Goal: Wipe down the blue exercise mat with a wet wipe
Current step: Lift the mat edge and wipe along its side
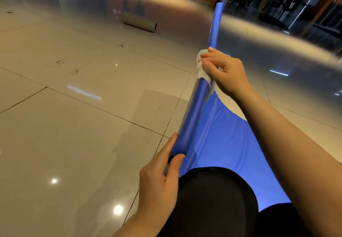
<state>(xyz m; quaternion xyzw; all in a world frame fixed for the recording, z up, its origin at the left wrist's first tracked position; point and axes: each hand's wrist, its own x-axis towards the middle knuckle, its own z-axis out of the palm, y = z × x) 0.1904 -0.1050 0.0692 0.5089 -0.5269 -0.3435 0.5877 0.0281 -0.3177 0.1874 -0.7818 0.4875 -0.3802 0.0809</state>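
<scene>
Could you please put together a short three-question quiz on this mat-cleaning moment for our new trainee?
1. True or false: the left hand holds the wet wipe.
2. Which hand has its grip on the near end of the blue mat's raised edge?
3. What lies on the floor beyond the mat: A) a grey foam roller, B) a bucket?

Key: 1 false, the right hand does; 2 left; 3 A.

The right hand (223, 70) covers most of the white wipe (201, 66). Black-clad knees (212, 199) hide the near part of the blue mat (222, 135). The dim gym equipment (288, 5) is blurred.
</scene>
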